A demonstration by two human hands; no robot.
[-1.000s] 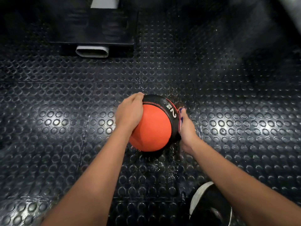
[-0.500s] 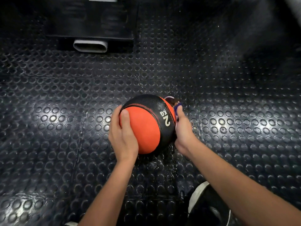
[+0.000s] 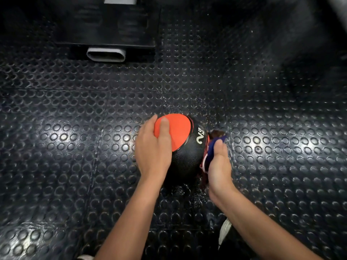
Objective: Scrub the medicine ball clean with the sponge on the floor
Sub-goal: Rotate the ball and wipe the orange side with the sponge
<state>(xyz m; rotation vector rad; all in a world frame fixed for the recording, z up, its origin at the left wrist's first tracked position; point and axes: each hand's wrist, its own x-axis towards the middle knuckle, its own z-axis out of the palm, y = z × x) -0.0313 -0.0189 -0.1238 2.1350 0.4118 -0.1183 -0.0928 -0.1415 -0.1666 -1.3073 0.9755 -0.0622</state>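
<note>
An orange and black medicine ball (image 3: 185, 147) marked "2 kg" sits on the studded black rubber floor (image 3: 75, 147), near the middle of the head view. My left hand (image 3: 153, 149) rests on its left side, fingers spread over the orange panel. My right hand (image 3: 218, 164) holds a blue, red and white sponge (image 3: 210, 149) against the ball's right side. Most of the sponge is hidden between palm and ball.
A black block with a white oval foot (image 3: 106, 54) stands at the back left. Water drops speckle the floor around the ball. A black shoe with a white sole (image 3: 225, 235) shows at the bottom right. A pale bar (image 3: 338, 8) crosses the top right corner.
The ball has rolled, so its orange panel now faces up and back and the black band lies nearer me. My left hand shifted with it; the sponge hand slid lower on the right side.
</note>
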